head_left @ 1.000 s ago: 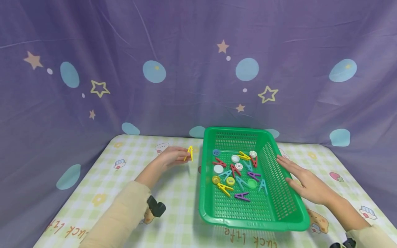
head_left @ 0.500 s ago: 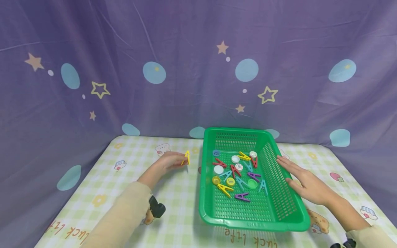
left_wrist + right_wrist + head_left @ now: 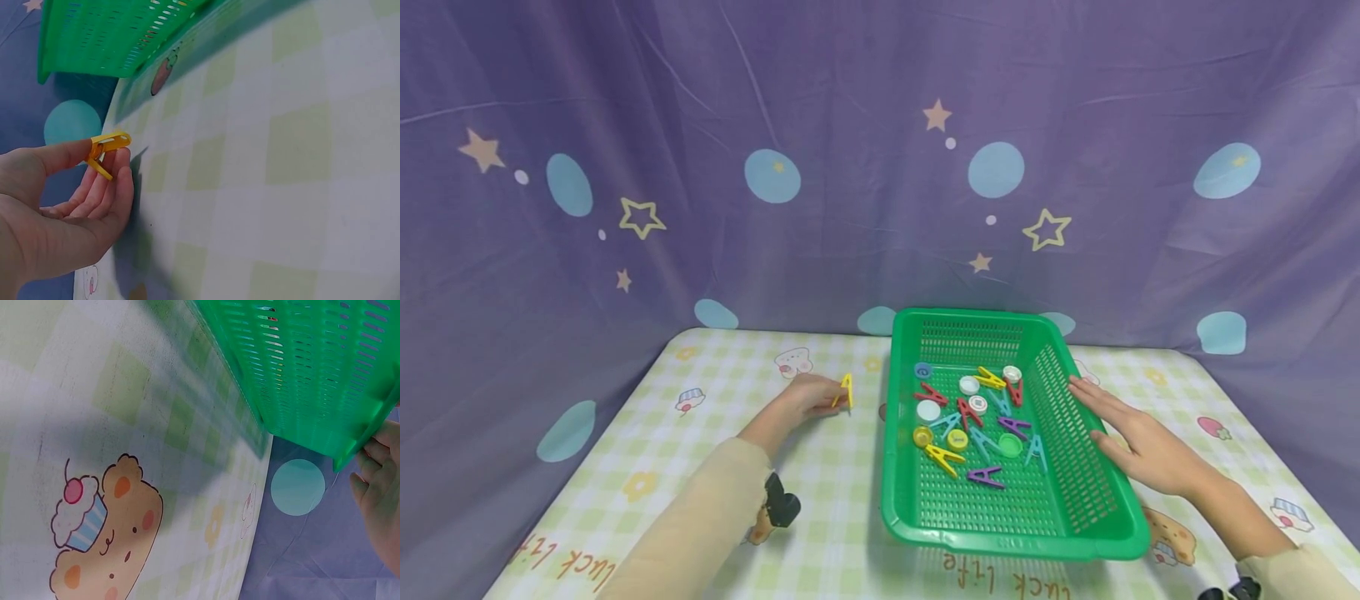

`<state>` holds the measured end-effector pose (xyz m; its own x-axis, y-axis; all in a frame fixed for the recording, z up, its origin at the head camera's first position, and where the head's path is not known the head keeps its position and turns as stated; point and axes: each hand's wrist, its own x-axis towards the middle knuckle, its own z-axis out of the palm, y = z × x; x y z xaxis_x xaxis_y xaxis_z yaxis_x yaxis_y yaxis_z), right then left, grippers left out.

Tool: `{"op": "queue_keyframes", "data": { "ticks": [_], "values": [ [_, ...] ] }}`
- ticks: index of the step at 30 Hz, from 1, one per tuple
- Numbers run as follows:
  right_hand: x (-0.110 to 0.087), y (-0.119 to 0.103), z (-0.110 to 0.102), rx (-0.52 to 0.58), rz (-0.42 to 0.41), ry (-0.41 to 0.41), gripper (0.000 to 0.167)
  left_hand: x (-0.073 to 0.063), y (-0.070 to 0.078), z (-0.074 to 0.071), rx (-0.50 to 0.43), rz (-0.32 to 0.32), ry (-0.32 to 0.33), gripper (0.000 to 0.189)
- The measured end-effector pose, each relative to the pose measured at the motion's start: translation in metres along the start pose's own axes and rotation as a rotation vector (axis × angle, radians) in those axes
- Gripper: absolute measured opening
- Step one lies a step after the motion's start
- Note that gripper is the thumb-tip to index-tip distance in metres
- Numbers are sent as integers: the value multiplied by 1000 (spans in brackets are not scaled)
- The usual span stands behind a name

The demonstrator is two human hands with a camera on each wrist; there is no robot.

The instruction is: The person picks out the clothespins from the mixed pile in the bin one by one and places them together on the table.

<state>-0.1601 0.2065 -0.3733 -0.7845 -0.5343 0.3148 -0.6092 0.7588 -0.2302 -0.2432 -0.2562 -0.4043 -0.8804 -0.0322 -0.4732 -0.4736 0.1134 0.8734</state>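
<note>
A yellow clothespin is pinched between the thumb and fingers of my left hand, low over the tablecloth to the left of the green basket. The left wrist view shows the clothespin at the fingertips, close to the cloth. My right hand rests with straight fingers along the basket's right rim. Inside the basket lie several clothespins, such as a purple clothespin and a yellow clothespin, mixed with several bottle caps, among them a green cap and a white cap.
A checked tablecloth with cartoon prints covers the table. Behind it and at the left hangs a purple curtain with stars and blue ovals, meeting the table's far edge. The basket's raised walls stand between the two hands.
My left hand has moved slightly left and down toward the tablecloth, carrying the yellow clothespin away from the basket. The right hand and the basket stay where they were.
</note>
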Motion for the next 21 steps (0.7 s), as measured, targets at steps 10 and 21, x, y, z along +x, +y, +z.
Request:
{"op": "queue_keyframes", "data": {
  "ticks": [10, 21],
  "values": [
    [-1, 1, 0, 8, -6, 10, 59, 6, -4, 4, 25, -6, 63, 33],
    [0, 0, 0, 20, -1, -5, 59, 8, 1, 13, 106, -29, 165, 34]
  ]
}}
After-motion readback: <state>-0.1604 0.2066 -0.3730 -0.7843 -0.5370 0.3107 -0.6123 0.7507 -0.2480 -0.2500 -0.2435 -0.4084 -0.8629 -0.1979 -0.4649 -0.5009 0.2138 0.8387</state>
